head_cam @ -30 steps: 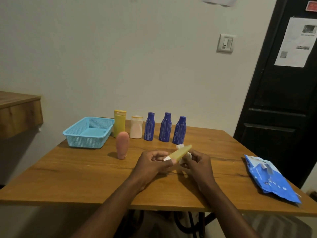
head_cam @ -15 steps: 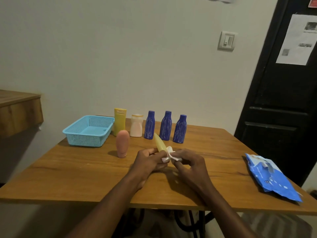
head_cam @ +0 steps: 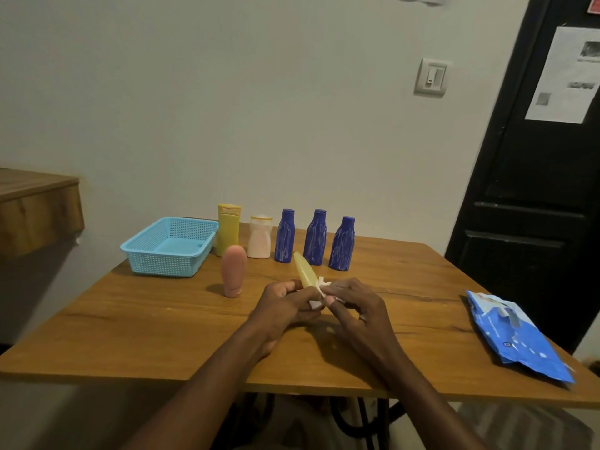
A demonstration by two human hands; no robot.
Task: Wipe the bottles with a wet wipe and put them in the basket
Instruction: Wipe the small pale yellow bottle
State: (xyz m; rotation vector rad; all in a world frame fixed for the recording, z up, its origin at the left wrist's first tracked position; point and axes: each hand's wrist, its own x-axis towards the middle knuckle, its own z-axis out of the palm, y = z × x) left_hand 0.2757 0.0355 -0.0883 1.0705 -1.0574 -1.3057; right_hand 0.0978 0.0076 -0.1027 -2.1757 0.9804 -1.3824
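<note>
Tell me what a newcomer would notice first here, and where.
At the centre of the table, the left hand grips a pale yellow tube, while the right hand pinches a white wipe against it. Behind them three dark blue bottles stand in a row, with an empty light blue basket at the far left. A blue wipes pack lies near the right edge.
</note>
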